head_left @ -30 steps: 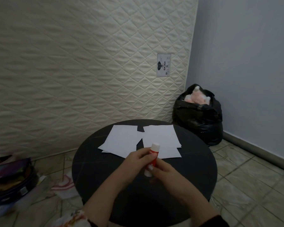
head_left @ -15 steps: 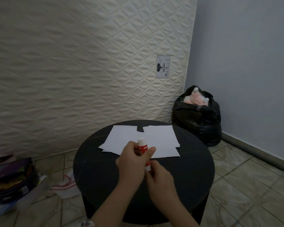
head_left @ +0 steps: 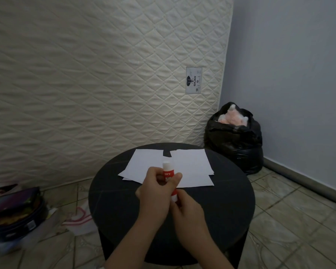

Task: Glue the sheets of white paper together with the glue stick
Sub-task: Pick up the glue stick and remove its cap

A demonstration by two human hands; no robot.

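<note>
A red and white glue stick [head_left: 167, 171] stands upright above the round black table [head_left: 227, 193], its white cap on top. My left hand [head_left: 155, 193] wraps around its red body. My right hand [head_left: 186, 210] pinches its white bottom end from below. Behind the hands, several white paper sheets [head_left: 192, 166] lie flat on the far half of the table in two overlapping piles, left and right.
A quilted cream mattress [head_left: 105, 74] leans upright behind the table. A black bin bag [head_left: 235, 140] with pink stuffing stands in the right corner. A dark case [head_left: 14, 214] and a cloth [head_left: 76, 220] lie on the tiled floor at left.
Both hands with the glue stick have shifted a little left and farther over the table. The left hand now wraps more fully around the stick's body.
</note>
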